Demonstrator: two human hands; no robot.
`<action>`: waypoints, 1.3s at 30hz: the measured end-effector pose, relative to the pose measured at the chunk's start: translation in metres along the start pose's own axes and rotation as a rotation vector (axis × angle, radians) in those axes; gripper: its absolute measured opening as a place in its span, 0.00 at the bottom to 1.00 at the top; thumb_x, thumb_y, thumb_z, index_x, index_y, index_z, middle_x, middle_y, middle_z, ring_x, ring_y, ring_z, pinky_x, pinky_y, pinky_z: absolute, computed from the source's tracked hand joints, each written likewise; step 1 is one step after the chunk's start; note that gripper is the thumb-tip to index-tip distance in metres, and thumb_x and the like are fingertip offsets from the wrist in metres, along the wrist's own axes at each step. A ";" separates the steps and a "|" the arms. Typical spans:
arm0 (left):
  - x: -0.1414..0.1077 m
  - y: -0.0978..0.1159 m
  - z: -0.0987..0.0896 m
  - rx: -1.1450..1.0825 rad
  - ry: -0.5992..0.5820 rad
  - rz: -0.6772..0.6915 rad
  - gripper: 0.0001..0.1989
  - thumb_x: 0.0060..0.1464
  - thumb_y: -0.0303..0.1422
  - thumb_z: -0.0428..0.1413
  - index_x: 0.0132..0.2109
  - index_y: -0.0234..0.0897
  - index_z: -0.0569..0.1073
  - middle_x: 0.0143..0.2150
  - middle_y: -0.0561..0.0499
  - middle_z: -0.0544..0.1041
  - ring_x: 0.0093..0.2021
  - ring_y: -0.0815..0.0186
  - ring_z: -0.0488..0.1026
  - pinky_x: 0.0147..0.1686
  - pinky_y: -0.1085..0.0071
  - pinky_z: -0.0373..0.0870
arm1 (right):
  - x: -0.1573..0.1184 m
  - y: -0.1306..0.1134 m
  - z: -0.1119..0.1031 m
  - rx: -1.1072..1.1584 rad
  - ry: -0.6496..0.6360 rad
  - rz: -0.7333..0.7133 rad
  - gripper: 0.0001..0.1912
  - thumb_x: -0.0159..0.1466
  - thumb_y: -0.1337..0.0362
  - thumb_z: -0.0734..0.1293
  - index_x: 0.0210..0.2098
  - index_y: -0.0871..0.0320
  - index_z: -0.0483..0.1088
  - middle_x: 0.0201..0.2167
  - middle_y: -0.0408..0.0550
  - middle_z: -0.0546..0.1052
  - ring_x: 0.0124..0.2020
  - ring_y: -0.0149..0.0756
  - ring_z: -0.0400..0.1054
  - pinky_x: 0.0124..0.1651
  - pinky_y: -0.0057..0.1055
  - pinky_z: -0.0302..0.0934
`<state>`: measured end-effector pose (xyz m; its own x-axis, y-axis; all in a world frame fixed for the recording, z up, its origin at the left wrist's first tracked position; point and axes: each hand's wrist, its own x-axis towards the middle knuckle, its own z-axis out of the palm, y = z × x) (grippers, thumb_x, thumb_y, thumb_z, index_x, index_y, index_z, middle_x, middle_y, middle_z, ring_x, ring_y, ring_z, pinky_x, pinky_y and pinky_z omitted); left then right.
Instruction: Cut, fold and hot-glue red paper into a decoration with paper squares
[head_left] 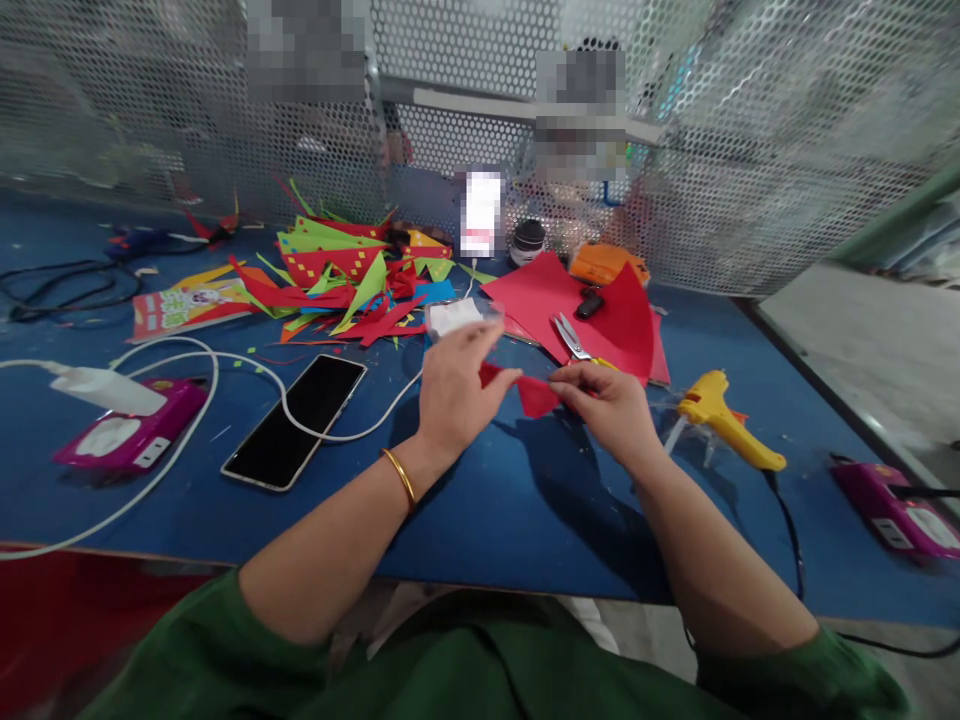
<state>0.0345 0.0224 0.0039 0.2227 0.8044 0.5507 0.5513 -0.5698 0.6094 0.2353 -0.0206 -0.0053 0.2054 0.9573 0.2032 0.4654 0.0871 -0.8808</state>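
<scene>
Between my two hands, above the front middle of the table, is a small red piece of paper or felt (536,397). My left hand (459,385), with a gold bangle on its wrist, pinches the piece's left part between thumb and fingers. On the other side, my right hand (609,405) grips the right end between thumb and forefinger. Scissors (571,338) with yellow handles lie just beyond my right hand, on a larger red sheet (626,325). The right hand partly hides their handles.
Coloured cut strips (352,290) pile up at the back left. A black phone (296,425) lies left under a white cable. To the right stands a yellow glue gun (720,415). Purple power strips (896,510) sit at both sides. A perforated metal screen (465,60) closes the back.
</scene>
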 end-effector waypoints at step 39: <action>0.003 0.000 -0.033 0.423 -0.104 -0.158 0.12 0.60 0.37 0.61 0.49 0.40 0.79 0.52 0.44 0.80 0.41 0.57 0.78 0.37 0.65 0.68 | -0.008 -0.003 0.014 0.418 0.299 0.131 0.13 0.52 0.53 0.74 0.32 0.55 0.78 0.23 0.41 0.76 0.26 0.31 0.67 0.30 0.30 0.63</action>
<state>0.0088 0.0196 0.0247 0.1774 0.9008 0.3964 0.8595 -0.3380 0.3834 0.2204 -0.0243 -0.0100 0.5038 0.8525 0.1395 0.0490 0.1330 -0.9899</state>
